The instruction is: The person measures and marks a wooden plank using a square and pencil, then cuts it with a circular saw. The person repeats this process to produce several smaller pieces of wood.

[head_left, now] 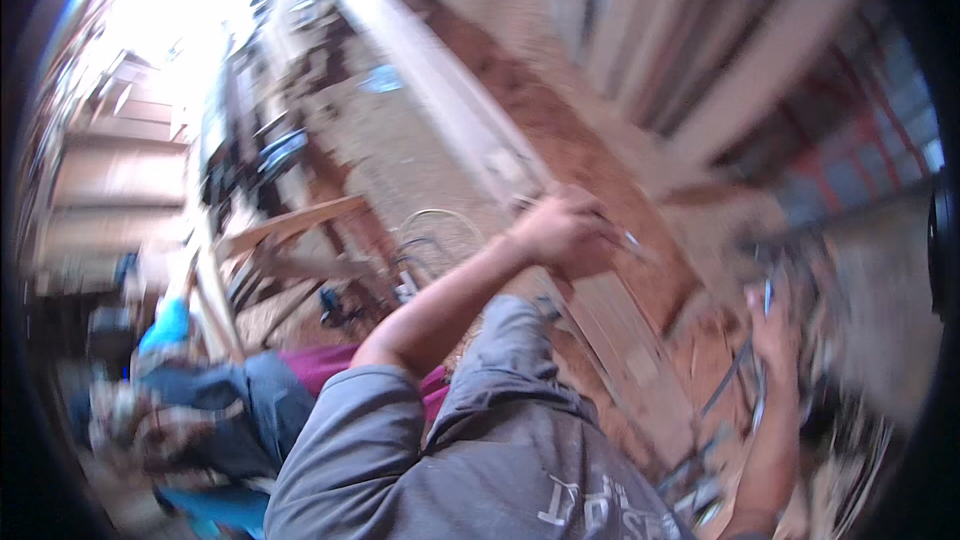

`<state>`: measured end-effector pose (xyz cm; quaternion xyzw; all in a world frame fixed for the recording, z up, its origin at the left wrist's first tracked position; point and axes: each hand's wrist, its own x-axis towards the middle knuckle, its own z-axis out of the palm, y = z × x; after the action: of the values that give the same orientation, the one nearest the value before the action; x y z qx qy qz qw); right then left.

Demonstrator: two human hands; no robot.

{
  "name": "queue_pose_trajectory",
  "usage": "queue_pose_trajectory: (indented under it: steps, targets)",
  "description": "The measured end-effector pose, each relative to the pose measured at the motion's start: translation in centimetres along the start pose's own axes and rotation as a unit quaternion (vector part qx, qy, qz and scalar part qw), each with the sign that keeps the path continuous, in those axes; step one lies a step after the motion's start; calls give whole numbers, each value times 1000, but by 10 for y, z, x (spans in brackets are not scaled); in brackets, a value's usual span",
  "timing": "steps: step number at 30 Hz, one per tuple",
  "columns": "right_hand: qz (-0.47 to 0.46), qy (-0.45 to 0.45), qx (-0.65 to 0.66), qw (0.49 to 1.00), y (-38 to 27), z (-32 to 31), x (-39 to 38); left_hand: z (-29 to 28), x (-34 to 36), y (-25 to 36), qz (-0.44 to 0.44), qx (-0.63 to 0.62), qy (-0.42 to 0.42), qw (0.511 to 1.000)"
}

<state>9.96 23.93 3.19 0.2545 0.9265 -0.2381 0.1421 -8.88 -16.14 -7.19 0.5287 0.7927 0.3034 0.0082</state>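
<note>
Head view, tilted and motion-blurred: a long pale plank (470,120) runs from about 11 o'clock at the top down toward 5 o'clock, where it passes under the person's arms. Its long axis lies on that diagonal, across red-brown sawdust ground.

The left hand (562,232) sits just right of centre, resting on the plank's lower stretch. Its fingers are clenched around a thin pencil-like tool (628,240) whose tip points toward 3 o'clock, just off the plank's right edge. Whether the tip touches the wood I cannot tell through the blur.

The right hand (772,325) is at about 4 o'clock, well apart from the plank. It seems closed on a thin upright object (766,296), too smeared to name. Dark cables (725,395) trail below it.

The left hand is the nearer to the plank; the plank extends away from its fingers toward 11 o'clock.

At 8 o'clock another person (200,410) in blue crouches near wooden frames (290,225)
</note>
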Motion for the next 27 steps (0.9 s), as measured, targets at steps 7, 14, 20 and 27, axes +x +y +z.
queue_pose_trajectory:
  steps: [7,14,20,27]
  targets:
    - [121,256,293,913,62,-47,-241,28,13,170,16,-55,47,997]
    - [183,403,293,848,95,33,-396,97,16,255,106,-75,-64,989]
    - [217,422,374,797,65,100,-416,112,22,240,137,-61,-124,981]
    - [212,383,337,833,30,137,-343,84,66,286,205,-172,-47,962]
